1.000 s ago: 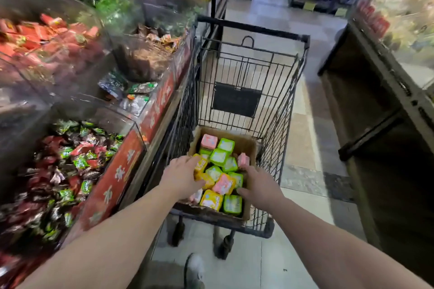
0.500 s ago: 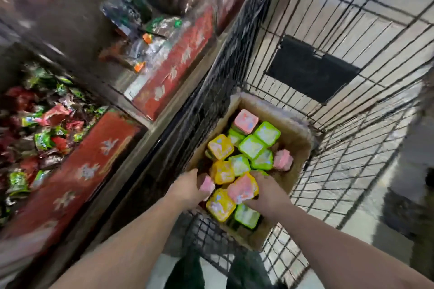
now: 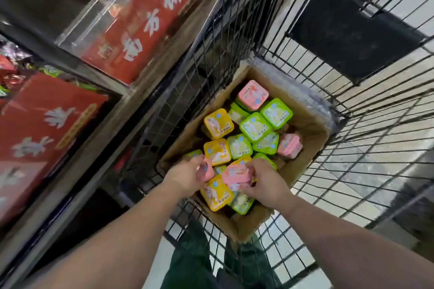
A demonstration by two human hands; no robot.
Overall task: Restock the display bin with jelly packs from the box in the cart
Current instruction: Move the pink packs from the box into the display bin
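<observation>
From the head camera, you are looking down into the wire cart, where the cardboard box sits against the cart's left wall and near its near end. The box holds a loose heap of square jelly packs in pink, green and yellow, tilted at different angles. Your left hand is at the box's near left corner, its fingers curled around a pink pack that shows only partly past them. Your right hand is just beside it, toward the box's near right side, fingers closed on another pink pack held over the heap; motion blur makes it hard to say whether this is one pack or two stacked. Directly below your two hands a yellow pack lies face up at the box's near edge, with a green pack touching its right side. At the box's far corner a single pink pack rests on top of the pile. Outside the cart's left wall stand the display bins, their red front panels printed with white characters, and wrapped sweets show in the bin at the left edge. Dark green trousers are visible through the cart's near end.
</observation>
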